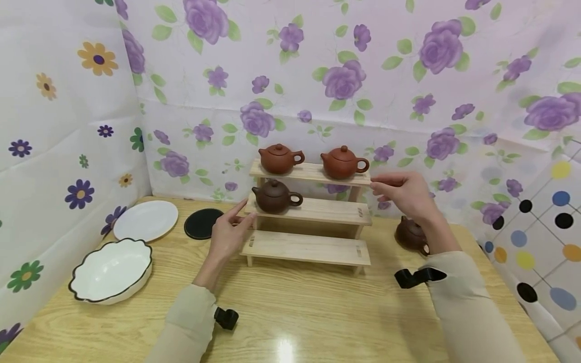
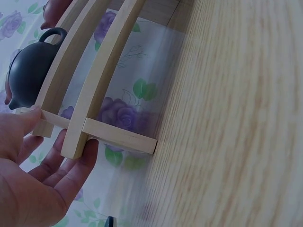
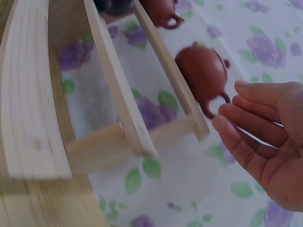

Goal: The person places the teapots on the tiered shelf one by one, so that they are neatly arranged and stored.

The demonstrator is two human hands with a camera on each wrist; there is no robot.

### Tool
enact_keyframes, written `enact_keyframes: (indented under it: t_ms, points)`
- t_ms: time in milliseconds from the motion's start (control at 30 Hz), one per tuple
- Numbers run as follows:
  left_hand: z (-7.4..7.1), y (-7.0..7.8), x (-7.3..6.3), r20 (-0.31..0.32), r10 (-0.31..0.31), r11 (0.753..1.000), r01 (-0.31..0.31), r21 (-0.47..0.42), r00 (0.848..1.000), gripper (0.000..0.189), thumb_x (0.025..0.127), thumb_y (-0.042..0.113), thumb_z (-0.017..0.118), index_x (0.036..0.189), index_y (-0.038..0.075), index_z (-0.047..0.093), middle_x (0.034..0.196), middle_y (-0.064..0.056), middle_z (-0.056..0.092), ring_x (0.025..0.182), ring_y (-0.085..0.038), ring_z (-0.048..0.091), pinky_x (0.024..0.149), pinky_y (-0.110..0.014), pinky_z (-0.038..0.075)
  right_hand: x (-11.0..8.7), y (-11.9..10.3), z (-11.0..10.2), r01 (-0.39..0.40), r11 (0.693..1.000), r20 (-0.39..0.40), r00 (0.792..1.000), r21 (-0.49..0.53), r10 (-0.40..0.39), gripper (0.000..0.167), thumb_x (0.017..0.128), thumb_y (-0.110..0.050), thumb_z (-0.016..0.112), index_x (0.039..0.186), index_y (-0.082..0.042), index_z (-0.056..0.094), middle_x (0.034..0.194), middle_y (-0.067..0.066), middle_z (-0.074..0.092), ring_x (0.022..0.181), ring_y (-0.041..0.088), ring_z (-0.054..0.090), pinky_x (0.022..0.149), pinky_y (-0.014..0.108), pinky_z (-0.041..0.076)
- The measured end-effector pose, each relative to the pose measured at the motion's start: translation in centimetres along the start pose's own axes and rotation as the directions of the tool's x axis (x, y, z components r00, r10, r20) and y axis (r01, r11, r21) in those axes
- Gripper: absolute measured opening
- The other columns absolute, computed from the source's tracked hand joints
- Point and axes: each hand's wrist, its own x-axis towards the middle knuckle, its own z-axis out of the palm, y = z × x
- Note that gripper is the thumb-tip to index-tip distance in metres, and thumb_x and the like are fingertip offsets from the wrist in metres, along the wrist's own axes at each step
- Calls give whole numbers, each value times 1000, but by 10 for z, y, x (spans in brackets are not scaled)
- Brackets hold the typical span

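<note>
A three-tier wooden display shelf [image 1: 306,248] is seen at the centre of the frame, its left end gripped by the left hand [image 1: 228,237]; in the left wrist view the thumb is set at the middle plank and the fingers are curled at the bottom plank's end, their tips partly hidden behind the wood. The right hand [image 1: 405,194] is held beside the top plank's right end, its fingers loosely bent and holding nothing; whether the plank is touched cannot be told. On the top plank two reddish-brown teapots are borne, the left teapot [image 1: 276,160] and the right teapot [image 1: 341,164]; a dark brown teapot [image 1: 273,197] is placed on the middle plank's left part, and its top is cut off in the right wrist view. Right of the shelf, a second dark teapot [image 1: 408,234] is partly covered by the right wrist. At centre left a black round coaster [image 1: 201,224] is seen near the left hand, then a white plate [image 1: 146,222], overlapped slightly by a dark-rimmed scalloped bowl [image 1: 111,272]. The wood-grain table [image 1: 327,312] is cut off by the bottom edge.
</note>
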Motion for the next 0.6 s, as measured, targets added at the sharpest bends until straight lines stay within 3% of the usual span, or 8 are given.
enact_keyframes:
  t_ms: [133,400,533,600]
  points:
    - [-1,1,0,4,-6,1000,6,-5,1000,55,104,42,68,156,31,55,110,-16,77,68,-13,57,60,-26,45,-7,16,-14,-38,999,-33,999,-29,37,46,105,-43,66,137,-11,73,122,9,78,84,6,76,80,26,58]
    - [-2,2,-1,15,-9,1000,9,-6,1000,55,105,43,67,157,32,54,109,-16,76,60,-9,50,56,-26,42,-22,51,-33,-79,997,-70,995,-13,77,49,104,-44,67,136,-6,72,109,-3,80,82,7,77,71,28,62]
    - [-2,3,-1,18,-13,1000,13,-7,1000,55,105,42,67,157,32,54,110,-16,76,60,-8,49,56,-26,41,-31,67,-39,-116,993,-76,990,-17,115,52,103,-46,69,135,-6,72,112,-9,76,87,10,78,80,27,62]
    - [-2,2,-1,21,-15,1000,15,-8,1000,55,105,42,67,157,32,54,109,-16,76,58,-8,48,56,-25,40,-36,76,-42,-134,990,-75,989,-36,131,54,103,-48,67,137,-6,71,117,-11,72,89,10,78,90,35,61]
